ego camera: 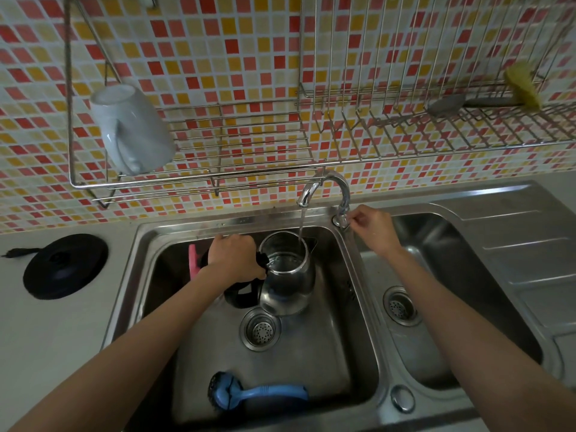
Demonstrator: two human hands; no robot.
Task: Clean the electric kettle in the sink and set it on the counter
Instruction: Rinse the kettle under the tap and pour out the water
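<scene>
I record the rinse step under way: my left hand (235, 258) grips the handle of the kettle (286, 275), held in the sink (199, 221) under running water (301, 224), my right hand (372, 227) pinches the tap (345, 198), and shutting it off looks due next.

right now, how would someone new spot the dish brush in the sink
Find the left sink basin, holding the glass kettle. The dish brush lies by its near wall, past the drain. It alone is blue, with a dark round head.
</scene>
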